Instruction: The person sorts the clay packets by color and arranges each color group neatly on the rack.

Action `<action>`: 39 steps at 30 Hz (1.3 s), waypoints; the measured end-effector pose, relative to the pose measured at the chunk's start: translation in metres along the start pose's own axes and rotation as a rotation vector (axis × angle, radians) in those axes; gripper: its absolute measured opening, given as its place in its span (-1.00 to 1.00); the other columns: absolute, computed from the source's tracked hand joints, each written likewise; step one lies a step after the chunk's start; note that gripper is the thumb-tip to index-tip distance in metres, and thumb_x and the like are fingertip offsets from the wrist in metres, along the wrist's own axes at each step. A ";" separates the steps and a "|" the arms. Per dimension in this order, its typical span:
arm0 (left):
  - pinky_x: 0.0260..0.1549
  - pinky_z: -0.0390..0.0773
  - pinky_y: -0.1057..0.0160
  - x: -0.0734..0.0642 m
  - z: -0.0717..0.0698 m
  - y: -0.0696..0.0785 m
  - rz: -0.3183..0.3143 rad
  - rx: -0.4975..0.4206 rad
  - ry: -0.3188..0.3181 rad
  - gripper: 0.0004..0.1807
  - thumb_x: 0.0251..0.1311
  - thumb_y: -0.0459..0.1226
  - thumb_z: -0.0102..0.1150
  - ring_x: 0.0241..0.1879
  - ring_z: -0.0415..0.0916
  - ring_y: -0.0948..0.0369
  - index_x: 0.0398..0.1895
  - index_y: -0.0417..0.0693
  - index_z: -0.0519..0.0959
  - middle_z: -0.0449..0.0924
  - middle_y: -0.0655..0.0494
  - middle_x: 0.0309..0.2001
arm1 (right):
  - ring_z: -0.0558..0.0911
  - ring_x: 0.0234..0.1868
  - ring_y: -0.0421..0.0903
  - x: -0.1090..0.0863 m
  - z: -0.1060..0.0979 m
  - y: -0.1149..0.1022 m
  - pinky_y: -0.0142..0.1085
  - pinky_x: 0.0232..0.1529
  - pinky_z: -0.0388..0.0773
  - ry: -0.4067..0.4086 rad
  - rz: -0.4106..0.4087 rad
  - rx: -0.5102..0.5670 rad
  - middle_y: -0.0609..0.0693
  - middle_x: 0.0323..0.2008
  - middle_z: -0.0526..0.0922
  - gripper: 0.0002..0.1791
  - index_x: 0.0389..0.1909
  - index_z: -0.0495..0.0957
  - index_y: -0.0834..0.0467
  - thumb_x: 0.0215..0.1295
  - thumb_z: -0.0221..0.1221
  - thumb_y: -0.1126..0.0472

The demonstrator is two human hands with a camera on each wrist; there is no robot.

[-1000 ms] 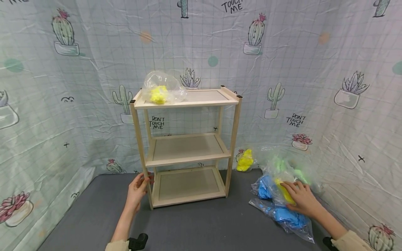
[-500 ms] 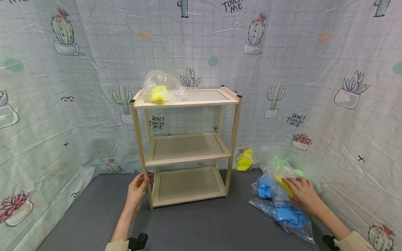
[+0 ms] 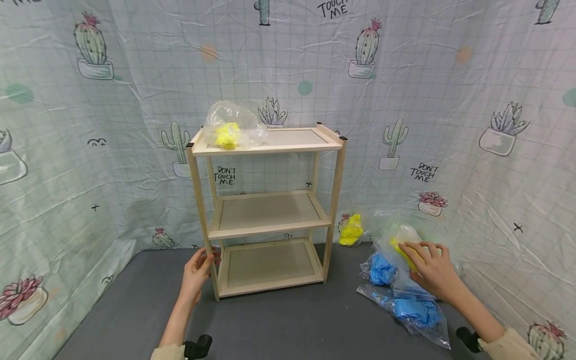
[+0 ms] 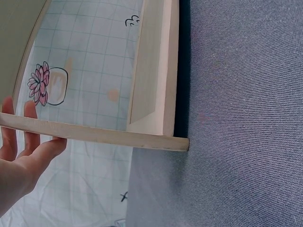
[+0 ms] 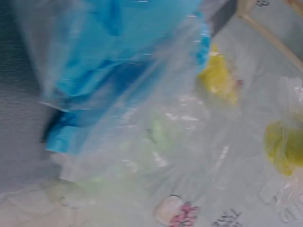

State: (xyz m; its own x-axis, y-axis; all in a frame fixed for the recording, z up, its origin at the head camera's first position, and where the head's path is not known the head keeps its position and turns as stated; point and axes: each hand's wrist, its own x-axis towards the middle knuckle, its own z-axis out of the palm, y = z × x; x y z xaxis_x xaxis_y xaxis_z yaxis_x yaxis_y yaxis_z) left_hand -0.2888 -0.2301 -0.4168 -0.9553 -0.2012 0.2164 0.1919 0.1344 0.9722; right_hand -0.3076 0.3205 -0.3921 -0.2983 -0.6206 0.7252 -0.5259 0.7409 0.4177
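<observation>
My left hand (image 3: 196,272) holds the left front post (image 3: 200,210) of a three-tier wooden shelf (image 3: 270,232). In the left wrist view the thumb and fingers wrap around that post (image 4: 104,135) above its foot. To the right, my right hand (image 3: 435,275) grips a clear plastic bag with a bright yellow crumpled thing (image 3: 395,243) inside. Below it lie two bags with blue contents, one blue bundle (image 3: 382,269) behind another (image 3: 416,311). The right wrist view is blurred; pale green contents (image 5: 161,132) show through plastic, and the right hand is out of that view.
A clear bag with yellow contents (image 3: 227,136) sits on the shelf's top tier, at its left. Another yellow bundle (image 3: 351,230) stands right of the shelf by the cactus-print cloth (image 3: 288,60). Dark grey fabric (image 3: 279,325) covers the table.
My right hand has risen slightly with the yellow bag, baring more of the blue bags; the green contents behind are now mostly covered. The left hand and shelf stay put.
</observation>
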 end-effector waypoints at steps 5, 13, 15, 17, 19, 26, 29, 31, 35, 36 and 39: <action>-0.21 0.35 0.16 0.000 0.000 -0.001 0.026 0.002 0.001 -0.52 0.30 -0.07 -0.12 -0.23 0.49 0.49 0.16 -0.17 0.31 0.53 0.57 -0.31 | 0.38 -0.22 0.19 0.020 -0.010 -0.002 0.13 -0.31 0.17 0.044 -0.006 0.019 0.20 -0.12 0.49 -0.33 0.00 0.44 0.25 0.37 -0.43 -0.16; -0.16 0.36 0.10 -0.001 0.001 0.000 0.024 0.014 0.002 -0.52 0.31 -0.08 -0.13 -0.21 0.46 0.47 0.18 -0.18 0.29 0.50 0.57 -0.31 | 0.37 -0.22 0.22 0.059 -0.028 0.001 0.13 -0.29 0.10 0.172 0.005 0.095 0.27 -0.15 0.49 -0.41 -0.02 0.46 0.33 0.38 -0.31 -0.07; -0.15 0.37 0.07 -0.001 0.001 0.000 0.020 0.011 0.008 -0.54 0.30 -0.08 -0.12 -0.20 0.46 0.46 0.17 -0.15 0.30 0.50 0.55 -0.30 | 0.38 -0.21 0.22 0.068 -0.032 0.002 0.14 -0.29 0.09 0.208 0.009 0.109 0.27 -0.14 0.51 -0.43 -0.02 0.45 0.35 0.37 -0.26 -0.05; -0.15 0.37 0.06 -0.001 0.000 0.000 0.022 0.014 0.012 -0.55 0.30 -0.08 -0.11 -0.20 0.46 0.46 0.16 -0.11 0.31 0.50 0.55 -0.28 | 0.38 -0.20 0.25 0.077 -0.037 0.003 0.14 -0.28 0.08 0.239 0.007 0.121 0.29 -0.15 0.52 -0.45 -0.01 0.43 0.36 0.36 -0.22 -0.04; -0.16 0.37 0.08 0.000 0.000 -0.001 0.027 0.012 0.012 -0.55 0.30 -0.08 -0.11 -0.19 0.45 0.45 0.16 -0.12 0.31 0.50 0.54 -0.28 | 0.38 -0.20 0.26 0.085 -0.042 0.005 0.15 -0.28 0.05 0.261 0.007 0.125 0.28 -0.14 0.53 -0.47 0.00 0.43 0.36 0.35 -0.19 -0.02; -0.18 0.36 0.10 0.000 0.000 -0.001 0.034 0.006 0.009 -0.57 0.30 -0.10 -0.11 -0.19 0.47 0.41 0.15 -0.12 0.32 0.51 0.57 -0.29 | 0.40 -0.18 0.26 0.115 -0.062 0.003 0.21 -0.25 0.00 0.316 0.015 0.113 0.24 -0.16 0.60 -0.54 0.01 0.47 0.27 0.31 -0.11 0.01; -0.16 0.36 0.08 -0.001 -0.001 0.001 0.029 0.004 0.004 -0.56 0.30 -0.10 -0.11 -0.20 0.46 0.43 0.16 -0.14 0.31 0.51 0.59 -0.30 | 0.40 -0.20 0.27 0.131 -0.071 0.000 0.21 -0.25 -0.02 0.343 0.018 0.099 0.26 -0.21 0.61 -0.55 0.01 0.47 0.26 0.26 -0.10 0.05; -0.15 0.37 0.07 -0.001 -0.001 0.001 0.030 -0.002 0.003 -0.55 0.30 -0.10 -0.11 -0.20 0.47 0.44 0.16 -0.17 0.31 0.53 0.57 -0.30 | 0.39 -0.19 0.27 0.141 -0.077 0.000 0.21 -0.24 -0.04 0.364 0.013 0.099 0.26 -0.20 0.60 -0.56 0.01 0.47 0.26 0.23 -0.09 0.09; -0.17 0.37 0.08 0.001 0.000 -0.001 0.036 -0.012 0.004 -0.56 0.28 -0.11 -0.08 -0.22 0.51 0.42 0.12 -0.18 0.33 0.55 0.54 -0.31 | 0.37 -0.16 0.26 0.161 -0.087 0.002 0.20 -0.21 -0.07 0.400 -0.013 0.090 0.23 -0.12 0.58 -0.58 0.02 0.48 0.23 0.15 -0.03 0.18; -0.18 0.37 0.09 0.002 0.000 -0.001 0.034 -0.013 0.004 -0.56 0.27 -0.10 -0.08 -0.21 0.51 0.42 0.11 -0.17 0.34 0.55 0.54 -0.31 | 0.37 -0.15 0.25 0.166 -0.090 0.003 0.20 -0.20 -0.07 0.408 -0.021 0.081 0.20 -0.09 0.58 -0.58 0.02 0.49 0.22 0.12 0.00 0.22; -0.19 0.36 0.10 0.002 0.000 -0.002 0.034 -0.009 0.004 -0.58 0.27 -0.09 -0.07 -0.20 0.52 0.40 0.10 -0.14 0.35 0.54 0.55 -0.32 | 0.38 -0.14 0.24 0.181 -0.097 0.006 0.20 -0.18 -0.06 0.434 -0.041 0.038 0.16 -0.05 0.57 -0.52 0.03 0.49 0.20 -0.03 0.12 0.35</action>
State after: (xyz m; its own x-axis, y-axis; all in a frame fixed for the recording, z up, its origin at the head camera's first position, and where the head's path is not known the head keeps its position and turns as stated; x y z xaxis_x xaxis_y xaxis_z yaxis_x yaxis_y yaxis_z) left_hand -0.2912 -0.2311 -0.4180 -0.9472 -0.2009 0.2499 0.2264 0.1328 0.9649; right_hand -0.2874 0.2376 -0.2047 0.0811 -0.4777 0.8748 -0.5617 0.7031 0.4361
